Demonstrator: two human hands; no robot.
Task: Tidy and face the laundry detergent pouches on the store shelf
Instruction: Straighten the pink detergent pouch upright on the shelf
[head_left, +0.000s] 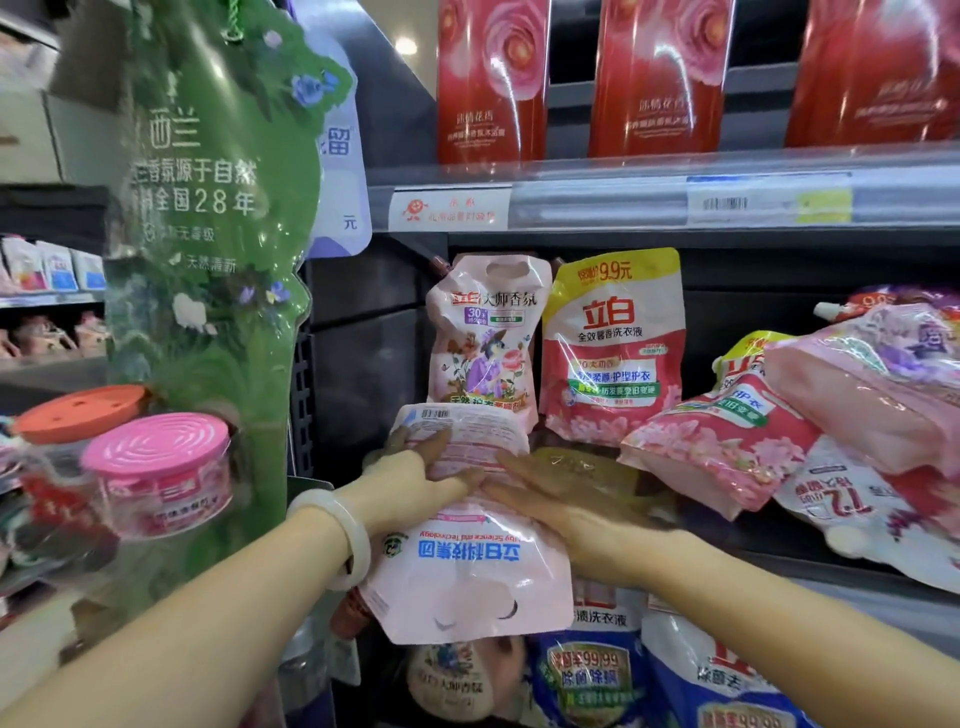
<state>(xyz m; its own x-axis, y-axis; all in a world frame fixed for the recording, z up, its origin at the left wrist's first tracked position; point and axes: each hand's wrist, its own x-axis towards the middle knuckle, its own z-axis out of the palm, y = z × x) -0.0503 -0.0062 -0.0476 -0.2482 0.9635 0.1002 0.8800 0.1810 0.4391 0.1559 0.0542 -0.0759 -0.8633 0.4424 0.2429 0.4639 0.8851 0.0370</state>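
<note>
A pale pink detergent pouch (470, 566) lies upside down with its back side toward me at the front of the middle shelf. My left hand (410, 480) grips its upper left part, a white bangle on the wrist. My right hand (561, 501) lies flat on its right side, fingers stretched along it. Behind it stand a pink pouch with a flower picture (488, 338) and a red-and-yellow pouch (613, 348), both upright and facing front. To the right, several pink pouches (722, 441) lie tumbled on one another.
Tall red rose-printed packs (491, 78) stand on the shelf above, behind a price rail (649, 200). A green hanging display card (208, 208) and pink-lidded tubs (156, 467) hang at the left. Blue and white pouches (597, 670) fill the shelf below.
</note>
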